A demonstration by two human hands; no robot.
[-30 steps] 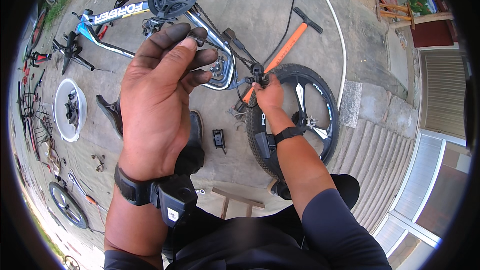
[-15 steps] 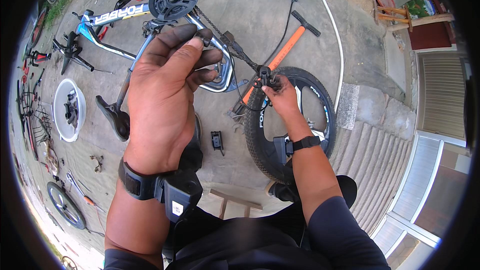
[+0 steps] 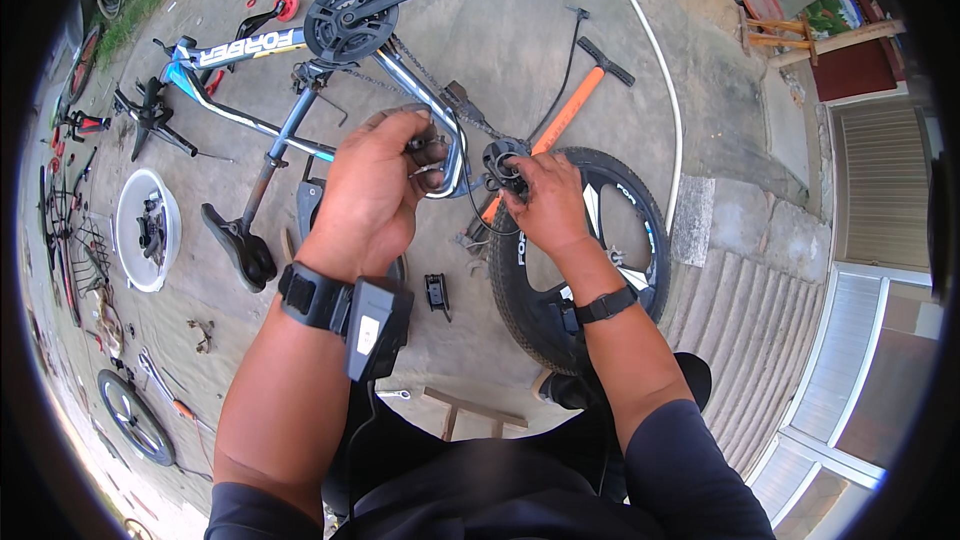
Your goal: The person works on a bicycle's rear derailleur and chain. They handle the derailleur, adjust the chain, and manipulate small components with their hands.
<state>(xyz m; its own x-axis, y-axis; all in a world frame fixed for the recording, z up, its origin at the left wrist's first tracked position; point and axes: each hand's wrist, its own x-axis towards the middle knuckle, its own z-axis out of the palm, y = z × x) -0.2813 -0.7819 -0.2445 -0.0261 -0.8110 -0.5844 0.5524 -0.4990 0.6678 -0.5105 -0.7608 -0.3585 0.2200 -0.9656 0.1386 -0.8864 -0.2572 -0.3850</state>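
Observation:
My left hand is closed, thumb and fingers pinching a small dark part whose kind I cannot make out. Just right of it, my right hand grips a black rear derailleur, its fingers partly covering it. A chain runs toward the derailleur from the crankset. Both belong with a blue and white bicycle frame lying on the ground beyond my hands. Below the right hand lies a wheel with a black knobby tyre.
An orange floor pump lies behind the wheel. To the left are a saddle and a white tub of dark parts. A black pedal-like block sits near my feet, with a wooden stool closer in. Steps rise at right.
My left hand has lowered and moved away from my view, still pinching the small part. My right hand has shifted slightly left and turned, the derailleur tilting with it.

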